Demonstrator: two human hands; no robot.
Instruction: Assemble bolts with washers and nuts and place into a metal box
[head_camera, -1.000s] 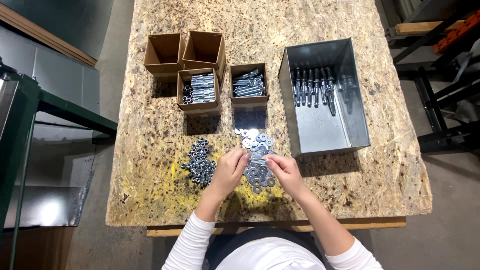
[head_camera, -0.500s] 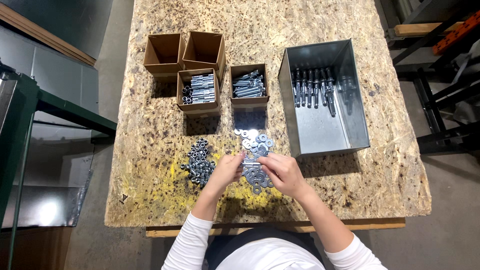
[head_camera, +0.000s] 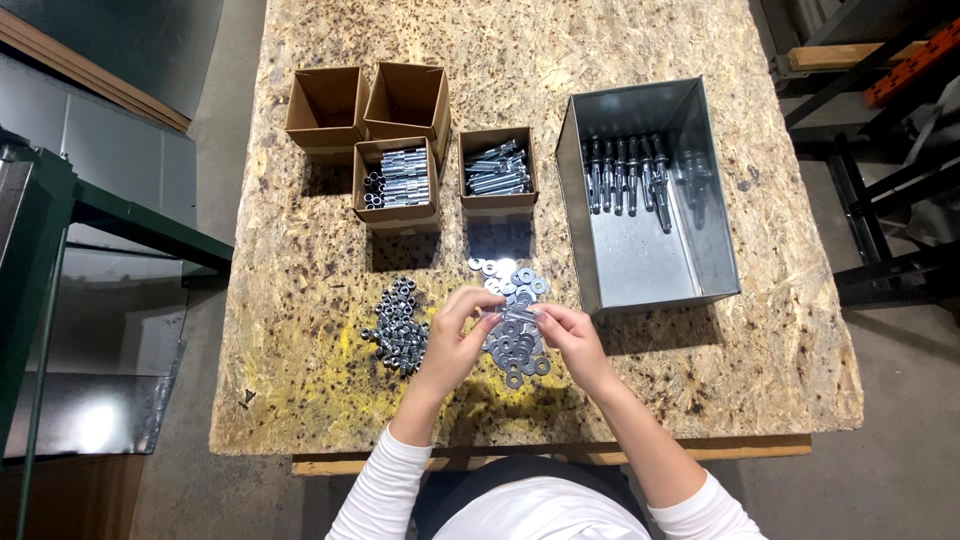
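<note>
My left hand (head_camera: 452, 338) and my right hand (head_camera: 572, 340) meet fingertip to fingertip over a loose pile of flat steel washers (head_camera: 516, 352) on the chipboard table (head_camera: 300, 300). Between the fingertips they pinch a small metal fastener (head_camera: 510, 313); its exact kind is too small to tell. A heap of dark hex nuts (head_camera: 397, 327) lies just left of my left hand. Both of my sleeves are white.
At the back stand two empty cardboard boxes (head_camera: 327, 105) (head_camera: 408, 98) and two boxes with bolts (head_camera: 398, 180) (head_camera: 497, 170). A metal bin (head_camera: 655, 250) at the right holds several assembled bolts (head_camera: 625, 180). A green frame (head_camera: 90, 205) stands left of the table.
My fingertips have drawn closer together above the washers, with the small metal piece between them. The piles and boxes have not moved.
</note>
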